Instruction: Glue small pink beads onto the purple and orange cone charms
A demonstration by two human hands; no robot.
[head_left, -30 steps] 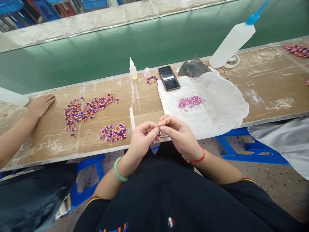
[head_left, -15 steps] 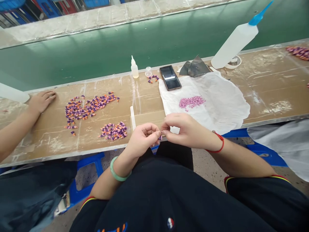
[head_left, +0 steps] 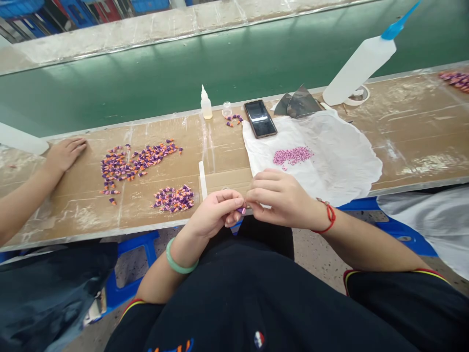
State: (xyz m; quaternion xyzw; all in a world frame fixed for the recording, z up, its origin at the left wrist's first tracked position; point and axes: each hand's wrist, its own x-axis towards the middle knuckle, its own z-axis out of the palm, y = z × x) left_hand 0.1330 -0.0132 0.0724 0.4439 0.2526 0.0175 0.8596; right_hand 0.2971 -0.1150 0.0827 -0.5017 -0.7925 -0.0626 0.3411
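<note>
Just over the table's front edge, my left hand (head_left: 216, 211) pinches a small purple-and-pink piece (head_left: 241, 210), mostly covered by the fingers. My right hand (head_left: 281, 198) meets it there, fingertips closed against the same piece; whether they hold something tiny of their own is hidden. A small pile of purple, pink and orange pieces (head_left: 173, 198) lies left of my left hand. Beyond my right hand, tiny pink bits (head_left: 293, 155) are heaped on a white cloth (head_left: 340, 151). A white flat strip (head_left: 202, 180) lies behind my left hand.
Another person's hand (head_left: 66, 155) rests at the left, near a larger spread of similar pieces (head_left: 120, 168). Along the back stand a small dropper bottle (head_left: 206, 103), a clear cap (head_left: 227, 109), a phone (head_left: 260, 119), dark sheet scraps (head_left: 302, 102), a tape roll (head_left: 358, 96) and a large leaning bottle (head_left: 361, 68).
My right hand's fingers have come down and closed together beside the piece, closing the earlier gap between thumb and forefinger. My left hand stays nearly in place, its fingers slightly shifted.
</note>
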